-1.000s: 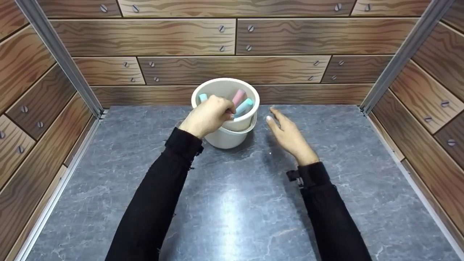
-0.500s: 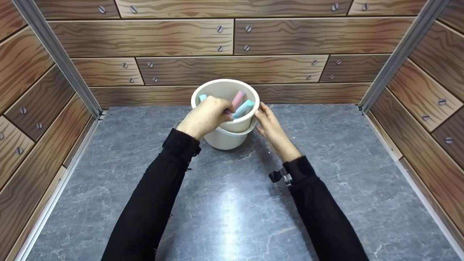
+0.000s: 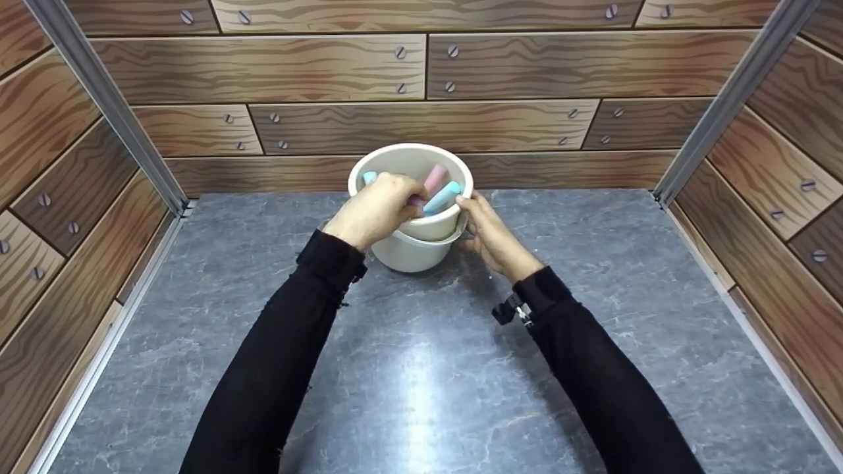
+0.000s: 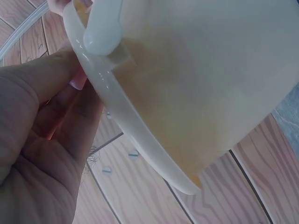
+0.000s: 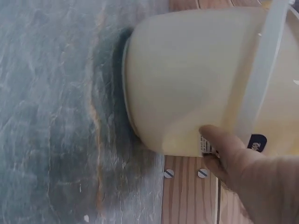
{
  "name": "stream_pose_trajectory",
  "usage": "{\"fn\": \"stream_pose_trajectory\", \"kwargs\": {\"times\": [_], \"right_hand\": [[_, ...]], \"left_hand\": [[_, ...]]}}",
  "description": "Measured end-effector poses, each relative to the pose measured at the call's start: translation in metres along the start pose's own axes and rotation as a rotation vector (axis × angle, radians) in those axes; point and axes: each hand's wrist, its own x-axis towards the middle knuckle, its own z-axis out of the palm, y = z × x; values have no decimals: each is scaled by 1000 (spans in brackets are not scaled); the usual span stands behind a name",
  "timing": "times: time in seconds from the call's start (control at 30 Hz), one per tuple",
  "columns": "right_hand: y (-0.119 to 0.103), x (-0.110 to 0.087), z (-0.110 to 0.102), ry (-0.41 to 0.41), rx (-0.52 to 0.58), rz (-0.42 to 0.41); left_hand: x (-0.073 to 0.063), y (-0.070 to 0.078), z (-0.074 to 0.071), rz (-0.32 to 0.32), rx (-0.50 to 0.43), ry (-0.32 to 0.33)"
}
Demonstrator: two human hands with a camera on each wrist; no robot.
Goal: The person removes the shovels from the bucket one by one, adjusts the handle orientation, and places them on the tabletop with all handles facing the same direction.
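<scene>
A cream bucket [image 3: 409, 255] with a white handle [image 5: 261, 70] stands at the back middle. Thick pastel sticks like sidewalk chalk lean inside it: a blue stick [image 3: 442, 199], a pink stick [image 3: 435, 178] and another blue end [image 3: 369, 177] at the left. My left hand [image 3: 377, 209] reaches over the near rim with curled fingers, pinching a pinkish stick [image 4: 78, 79] that is mostly hidden. My right hand [image 3: 492, 238] holds the bucket's right side, a digit at the rim and others lower. In the right wrist view a fingertip [image 5: 212, 133] presses the wall beside a label.
The grey marbled tabletop [image 3: 421, 368] spreads in front of the bucket. Wood-patterned panels [image 3: 342, 66] enclose the back and sides, with metal rails [image 3: 125, 99] at the corners.
My right hand has moved left from beside the bucket and taken hold of its right side. My left hand stays over the near rim, almost unmoved.
</scene>
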Motion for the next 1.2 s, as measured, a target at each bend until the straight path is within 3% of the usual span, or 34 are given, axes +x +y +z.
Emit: {"fn": "stream_pose_trajectory", "kwargs": {"times": [0.23, 0.43, 0.87, 1.2], "right_hand": [[2, -1, -2, -4, 56, 55], [2, -1, -4, -13, 78, 58], [3, 0, -5, 4, 116, 70], [3, 0, -5, 2, 109, 69]], "left_hand": [[-2, -2, -1, -2, 11, 9], [-3, -4, -5, -1, 47, 21], [-10, -1, -22, 28, 20, 71], [-18, 2, -34, 10, 21, 200]]}}
